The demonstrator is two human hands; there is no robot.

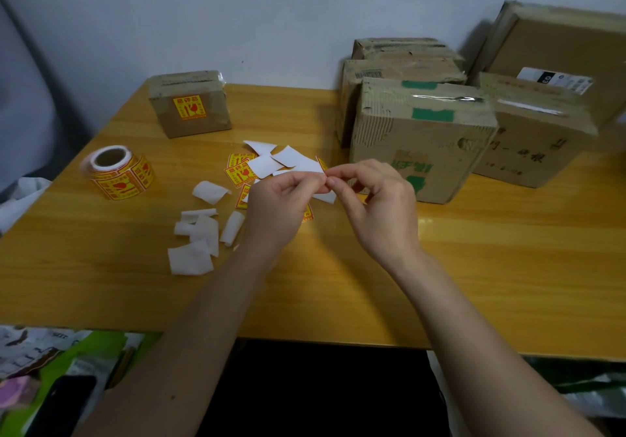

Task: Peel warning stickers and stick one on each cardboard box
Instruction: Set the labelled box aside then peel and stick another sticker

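You hold both forearms out over the counter (474,267), hands raised and meeting in the middle. Your left hand (277,206) and your right hand (376,206) both pinch with thumb and fingers one warning sticker (306,167), white backing up, near the cardboard box (420,138). The sticker roll (117,172) stands well apart, at the left.

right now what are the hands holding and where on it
Both hands pinch one yellow-and-red warning sticker on white backing paper: left hand on its near edge, right hand at the right corner.
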